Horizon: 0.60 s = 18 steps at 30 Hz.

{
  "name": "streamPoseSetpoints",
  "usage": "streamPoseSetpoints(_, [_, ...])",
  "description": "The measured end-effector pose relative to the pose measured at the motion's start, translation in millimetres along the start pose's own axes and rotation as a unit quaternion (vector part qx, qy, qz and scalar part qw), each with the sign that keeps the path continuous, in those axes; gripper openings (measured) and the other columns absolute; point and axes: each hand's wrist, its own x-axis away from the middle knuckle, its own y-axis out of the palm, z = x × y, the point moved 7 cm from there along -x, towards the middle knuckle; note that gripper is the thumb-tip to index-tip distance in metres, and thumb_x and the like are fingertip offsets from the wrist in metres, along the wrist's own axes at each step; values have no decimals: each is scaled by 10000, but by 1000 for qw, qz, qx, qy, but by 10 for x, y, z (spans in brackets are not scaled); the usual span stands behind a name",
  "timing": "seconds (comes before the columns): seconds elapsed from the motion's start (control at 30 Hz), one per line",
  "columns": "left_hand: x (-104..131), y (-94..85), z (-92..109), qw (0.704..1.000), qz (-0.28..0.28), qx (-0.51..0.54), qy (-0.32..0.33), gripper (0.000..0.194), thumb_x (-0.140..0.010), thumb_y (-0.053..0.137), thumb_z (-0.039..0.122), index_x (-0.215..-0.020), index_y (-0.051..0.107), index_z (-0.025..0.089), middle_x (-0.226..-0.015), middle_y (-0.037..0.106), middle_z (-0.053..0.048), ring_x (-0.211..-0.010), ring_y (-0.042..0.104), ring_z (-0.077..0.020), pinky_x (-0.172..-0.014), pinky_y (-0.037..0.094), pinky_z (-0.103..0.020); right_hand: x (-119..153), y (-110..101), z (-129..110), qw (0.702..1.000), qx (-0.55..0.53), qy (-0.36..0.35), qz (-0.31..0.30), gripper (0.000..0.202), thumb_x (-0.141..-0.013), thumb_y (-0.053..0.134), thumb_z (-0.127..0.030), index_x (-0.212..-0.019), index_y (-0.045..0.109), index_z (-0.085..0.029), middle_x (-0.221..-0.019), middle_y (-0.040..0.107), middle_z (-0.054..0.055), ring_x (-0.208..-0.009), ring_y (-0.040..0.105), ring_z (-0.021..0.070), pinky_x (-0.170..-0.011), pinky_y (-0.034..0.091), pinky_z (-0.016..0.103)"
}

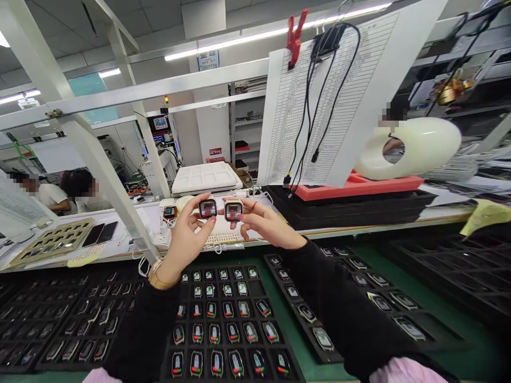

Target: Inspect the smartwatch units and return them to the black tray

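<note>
My left hand pinches a dark-rimmed smartwatch body between thumb and fingers, its lit screen facing me. Beside it, a light-rimmed smartwatch body is held by my right hand, its screen lit as well. The two watches are level and close together, with a small gap between them. Both are raised in front of the shelf edge. Below my hands lies a black foam tray with rows of watch bodies, many with lit screens. No straps show on the held watches.
More black trays of watches lie left and right on the green bench. Black cables and paper sheets hang ahead. A white tray stack and a red foam tray stand on the shelf. People sit at left.
</note>
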Motion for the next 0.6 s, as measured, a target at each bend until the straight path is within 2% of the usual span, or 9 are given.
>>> streamPoseSetpoints(0.2, [-58, -104, -1, 1000, 10, -17, 20, 451, -807, 663, 215, -1237, 537, 266, -1206, 572, -69, -901, 628, -142, -763, 540, -243, -182, 55, -22, 999, 10, -12, -43, 512, -813, 652, -192, -1306, 515, -171, -1158, 603, 117, -797, 592, 159, -496, 526, 192])
streamPoseSetpoints(0.4, [-84, -144, -12, 999, 19, -26, 23, 430, -816, 654, 215, -1228, 539, 256, -1221, 575, -76, -902, 642, -141, -828, 545, -277, -261, 92, 9, 997, 24, -21, -68, 518, -827, 676, -222, -1310, 504, -149, -1041, 612, 93, -820, 596, 170, -497, 541, 196])
streamPoseSetpoints(0.6, [-109, -115, -103, 1000, 17, -4, 1, 380, -822, 646, 237, -1191, 554, 252, -1201, 587, -74, -847, 642, -136, -761, 554, -274, -252, 49, 76, 998, 47, -17, -45, 546, -850, 707, -299, -1325, 483, -149, -960, 597, 75, -803, 598, 170, -476, 543, 190])
